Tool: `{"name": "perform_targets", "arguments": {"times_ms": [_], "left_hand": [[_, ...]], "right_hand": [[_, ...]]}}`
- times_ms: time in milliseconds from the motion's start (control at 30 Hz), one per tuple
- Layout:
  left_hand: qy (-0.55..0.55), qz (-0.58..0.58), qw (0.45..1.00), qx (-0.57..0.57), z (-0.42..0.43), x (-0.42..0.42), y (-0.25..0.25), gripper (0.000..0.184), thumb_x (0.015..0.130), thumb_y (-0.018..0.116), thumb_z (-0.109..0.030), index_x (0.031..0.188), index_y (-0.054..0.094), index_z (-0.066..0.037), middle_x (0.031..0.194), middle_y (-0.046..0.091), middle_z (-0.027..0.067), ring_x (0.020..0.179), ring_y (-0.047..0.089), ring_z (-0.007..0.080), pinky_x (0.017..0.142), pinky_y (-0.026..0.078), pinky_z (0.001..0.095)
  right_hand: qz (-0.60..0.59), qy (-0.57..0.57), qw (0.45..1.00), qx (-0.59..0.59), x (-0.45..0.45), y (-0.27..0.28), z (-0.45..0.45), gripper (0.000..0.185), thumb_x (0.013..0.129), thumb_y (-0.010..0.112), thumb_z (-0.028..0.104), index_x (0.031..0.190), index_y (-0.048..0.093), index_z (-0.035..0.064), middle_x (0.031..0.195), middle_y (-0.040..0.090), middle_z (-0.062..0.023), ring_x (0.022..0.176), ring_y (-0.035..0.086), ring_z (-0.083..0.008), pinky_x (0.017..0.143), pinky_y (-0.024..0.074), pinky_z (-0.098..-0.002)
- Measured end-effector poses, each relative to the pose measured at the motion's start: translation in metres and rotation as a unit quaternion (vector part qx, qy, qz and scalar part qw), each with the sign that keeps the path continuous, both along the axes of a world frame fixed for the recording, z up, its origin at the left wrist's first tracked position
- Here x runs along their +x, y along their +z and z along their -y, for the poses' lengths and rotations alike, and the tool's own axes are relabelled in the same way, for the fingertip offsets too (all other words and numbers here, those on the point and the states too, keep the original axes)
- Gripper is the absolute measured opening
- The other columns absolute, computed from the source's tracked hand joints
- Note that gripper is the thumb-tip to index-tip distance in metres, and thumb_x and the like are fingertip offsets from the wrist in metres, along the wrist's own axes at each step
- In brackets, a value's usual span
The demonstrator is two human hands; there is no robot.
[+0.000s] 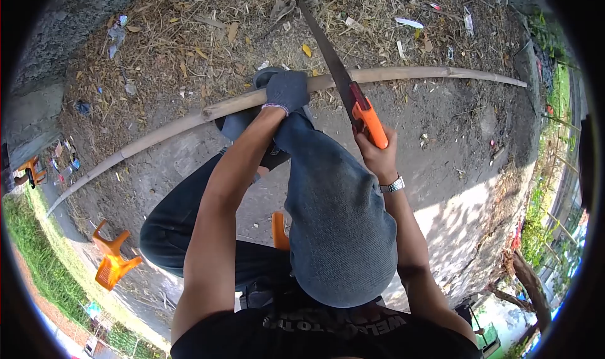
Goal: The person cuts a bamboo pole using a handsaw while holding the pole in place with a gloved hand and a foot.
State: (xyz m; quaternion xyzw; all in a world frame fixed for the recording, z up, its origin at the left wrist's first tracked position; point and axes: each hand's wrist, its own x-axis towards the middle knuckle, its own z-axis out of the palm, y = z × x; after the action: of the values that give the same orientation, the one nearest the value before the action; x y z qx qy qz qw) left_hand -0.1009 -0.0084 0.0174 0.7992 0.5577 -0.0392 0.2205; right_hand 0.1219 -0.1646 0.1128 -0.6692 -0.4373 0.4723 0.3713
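A long pale bamboo pole (167, 133) runs across the view, looking curved through the wide lens. My left hand (288, 91), in a dark grey glove, is wrapped round the pole just left of its middle. My right hand (379, 156), bare with a metal watch at the wrist, grips the orange handle of a handsaw (333, 53). The saw's blade crosses the pole a little to the right of my glove and points away from me. Whether its teeth have cut into the bamboo, I cannot tell. My bent knee (340, 214) rises between my arms, and a shoe shows behind the pole.
Dry grass, leaves and litter cover the dirt ground (189, 44) ahead. A concrete wall (50, 44) stands at the upper left. An orange plastic chair (113, 258) is at the lower left. Part of an orange seat (280, 230) shows beneath me. Tree branches (530, 283) are at the right.
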Motion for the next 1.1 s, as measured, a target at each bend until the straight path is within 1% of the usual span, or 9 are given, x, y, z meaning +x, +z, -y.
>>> {"name": "perform_targets", "arguments": {"times_ms": [67, 300, 500, 600, 700, 800, 833, 933, 1100], "left_hand": [[-0.019, 0.004, 0.998, -0.061, 0.011, -0.002, 0.004, 0.028, 0.081, 0.074, -0.027, 0.101, 0.077, -0.006, 0.096, 0.078, 0.0199, 0.09, 0.077, 0.0377, 0.082, 0.061, 0.0504], [-0.011, 0.004, 0.998, -0.06, 0.013, -0.002, 0.007, 0.03, 0.081, 0.074, -0.026, 0.104, 0.078, -0.007, 0.097, 0.078, 0.0201, 0.093, 0.077, 0.0371, 0.084, 0.06, 0.051], [-0.005, -0.014, 0.999, -0.042, 0.015, -0.005, 0.0, 0.03, 0.081, 0.073, -0.026, 0.104, 0.078, -0.007, 0.099, 0.078, 0.02, 0.094, 0.077, 0.0375, 0.085, 0.06, 0.0514], [-0.02, -0.015, 0.998, -0.065, 0.002, -0.01, -0.001, 0.03, 0.082, 0.072, -0.027, 0.104, 0.078, -0.007, 0.099, 0.078, 0.0198, 0.094, 0.077, 0.038, 0.085, 0.06, 0.051], [-0.018, -0.029, 0.996, -0.077, -0.007, -0.009, 0.0, 0.03, 0.082, 0.072, -0.026, 0.105, 0.078, -0.007, 0.099, 0.078, 0.0198, 0.094, 0.076, 0.0383, 0.085, 0.06, 0.0505], [-0.016, -0.023, 0.997, -0.075, 0.009, -0.007, -0.011, 0.03, 0.083, 0.071, -0.025, 0.105, 0.079, -0.007, 0.099, 0.078, 0.0202, 0.095, 0.076, 0.0386, 0.085, 0.06, 0.0501], [-0.003, -0.029, 0.996, -0.079, 0.003, -0.007, -0.003, 0.029, 0.082, 0.072, -0.025, 0.105, 0.079, -0.008, 0.098, 0.078, 0.0207, 0.096, 0.076, 0.0391, 0.086, 0.06, 0.0503], [0.017, -0.041, 0.998, -0.055, -0.012, -0.005, 0.007, 0.028, 0.083, 0.072, -0.025, 0.104, 0.08, -0.009, 0.098, 0.078, 0.0206, 0.097, 0.076, 0.0394, 0.087, 0.059, 0.0508], [0.037, -0.032, 0.998, -0.05, -0.025, -0.009, -0.007, 0.026, 0.083, 0.072, -0.025, 0.104, 0.079, -0.01, 0.099, 0.078, 0.0202, 0.097, 0.076, 0.0394, 0.088, 0.06, 0.0501]], "right_hand": [[0.021, 0.023, 0.999, 0.004, 0.008, -0.002, 0.02, 0.012, 0.083, 0.072, 0.004, 0.091, 0.069, -0.0032, 0.072, 0.064, 0.0023, 0.064, 0.056, -0.0058, 0.06, 0.0469, -0.0265], [-0.062, -0.139, 0.985, -0.081, 0.004, 0.049, 0.149, 0.021, 0.08, 0.071, 0.003, 0.099, 0.073, -0.0043, 0.073, 0.063, 0.0017, 0.065, 0.057, -0.0045, 0.063, 0.0484, -0.0242], [-0.006, -0.012, 1.0, 0.012, -0.011, -0.02, 0.012, 0.009, 0.083, 0.071, 0.007, 0.088, 0.069, 0.0, 0.069, 0.061, 0.0012, 0.062, 0.053, -0.0054, 0.057, 0.0442, -0.0268], [0.001, 0.008, 1.0, -0.017, 0.005, 0.0, 0.023, 0.008, 0.082, 0.071, 0.005, 0.087, 0.067, -0.0003, 0.07, 0.062, 0.0014, 0.062, 0.053, -0.0051, 0.057, 0.0443, -0.0269], [0.009, -0.029, 0.999, -0.03, 0.019, 0.04, 0.109, 0.037, 0.081, 0.066, -0.002, 0.115, 0.077, -0.0017, 0.076, 0.066, 0.0028, 0.068, 0.059, -0.0042, 0.067, 0.0488, -0.0228], [-0.035, -0.062, 0.995, -0.067, 0.008, 0.032, 0.133, 0.031, 0.08, 0.067, 0.001, 0.109, 0.077, -0.0028, 0.073, 0.065, 0.0013, 0.066, 0.059, -0.0051, 0.063, 0.0479, -0.0249], [-0.024, -0.006, 0.997, -0.069, 0.008, 0.026, 0.126, 0.028, 0.079, 0.07, 0.003, 0.106, 0.076, -0.0036, 0.07, 0.063, 0.0007, 0.064, 0.057, -0.0057, 0.062, 0.0478, -0.0267], [-0.058, -0.088, 0.994, -0.014, 0.0, -0.047, 0.107, 0.02, 0.078, 0.073, 0.004, 0.097, 0.073, -0.0029, 0.068, 0.061, -0.0002, 0.062, 0.056, -0.0065, 0.061, 0.0481, -0.028], [-0.015, -0.071, 0.997, -0.022, -0.015, 0.012, 0.072, 0.012, 0.078, 0.072, 0.004, 0.088, 0.068, -0.0013, 0.066, 0.06, -0.0021, 0.061, 0.055, -0.0077, 0.06, 0.0481, -0.0285]]}}
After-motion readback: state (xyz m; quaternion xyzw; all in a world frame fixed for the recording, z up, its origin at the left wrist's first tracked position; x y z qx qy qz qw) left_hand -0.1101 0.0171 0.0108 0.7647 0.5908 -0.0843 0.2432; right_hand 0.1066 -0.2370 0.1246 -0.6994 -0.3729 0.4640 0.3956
